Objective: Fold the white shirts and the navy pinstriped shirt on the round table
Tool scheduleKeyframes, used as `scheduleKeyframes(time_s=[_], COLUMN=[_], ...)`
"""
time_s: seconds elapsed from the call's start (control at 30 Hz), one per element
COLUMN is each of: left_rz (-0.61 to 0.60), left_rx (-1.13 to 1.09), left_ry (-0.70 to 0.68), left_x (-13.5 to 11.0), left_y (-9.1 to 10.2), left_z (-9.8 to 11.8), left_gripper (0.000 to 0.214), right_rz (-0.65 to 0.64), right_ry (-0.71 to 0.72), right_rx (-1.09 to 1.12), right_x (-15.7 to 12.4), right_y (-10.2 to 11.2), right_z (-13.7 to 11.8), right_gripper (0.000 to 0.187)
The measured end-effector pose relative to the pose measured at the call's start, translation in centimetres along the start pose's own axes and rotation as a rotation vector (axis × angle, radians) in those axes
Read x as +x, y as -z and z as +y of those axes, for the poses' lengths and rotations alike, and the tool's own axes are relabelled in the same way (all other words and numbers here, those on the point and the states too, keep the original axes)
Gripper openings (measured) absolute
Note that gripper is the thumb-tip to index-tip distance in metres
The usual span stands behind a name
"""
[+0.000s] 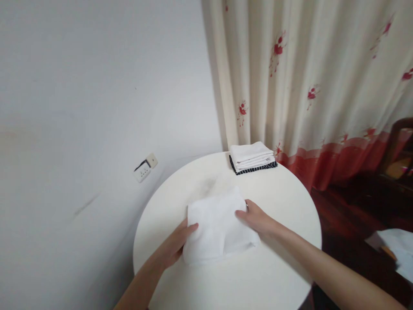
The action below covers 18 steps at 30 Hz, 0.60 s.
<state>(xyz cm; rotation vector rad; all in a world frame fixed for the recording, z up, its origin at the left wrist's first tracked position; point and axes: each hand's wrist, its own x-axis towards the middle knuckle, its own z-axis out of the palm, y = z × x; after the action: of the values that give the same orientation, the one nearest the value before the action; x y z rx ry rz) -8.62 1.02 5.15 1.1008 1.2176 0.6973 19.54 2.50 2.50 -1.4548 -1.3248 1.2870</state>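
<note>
A folded white cloth (219,228) is held over the round table between my two hands. My left hand (177,242) grips its left edge, thumb on top and fingers underneath. At the right edge, my right hand (253,217) pinches the cloth the same way, with a ring showing on one finger. The fingers under the cloth are mostly hidden. Beyond the cloth, toward the back right, lies a stack of folded white cloths (251,155) on a black-and-white patterned piece (256,168).
The round white table (161,211) stands against a pale wall (106,86) with a socket (142,172). A cream curtain (290,86) with red flowers hangs behind. On the right are a wooden chair (392,146) and a white item (398,249), low down.
</note>
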Motion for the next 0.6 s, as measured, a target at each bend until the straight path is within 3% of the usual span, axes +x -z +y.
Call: scheduleKeyframes(time_s=[0.13,0.3,0.43,0.6], left_rz=[0.053,0.048,0.006,-0.056], left_rx=[-0.001,-0.086,-0.189,-0.240], left_ry=[-0.040,-0.168,-0.340,-0.447], left_x=[1.9,6.3,12.4,22.1], left_y=[-1.7,-4.1,-6.8,-10.0], left_z=[1.8,6.9,12.7,19.2], left_gripper=[0.067,0.063,0.062,0.063], right_rz=[0.049,0.087,0.115,0.175], right_ry=[-0.005,-0.002,0.035,0.048], right_rx=[0.108,0.301,0.370,0.293], right_x=[0.1,2.4,7.1,15.1], right_y=[2.0,7.5,13.4,21.0], right_z=[-1.6,-5.1,-8.8,-13.0], right_gripper=[0.043,0.048,0.043,0.036])
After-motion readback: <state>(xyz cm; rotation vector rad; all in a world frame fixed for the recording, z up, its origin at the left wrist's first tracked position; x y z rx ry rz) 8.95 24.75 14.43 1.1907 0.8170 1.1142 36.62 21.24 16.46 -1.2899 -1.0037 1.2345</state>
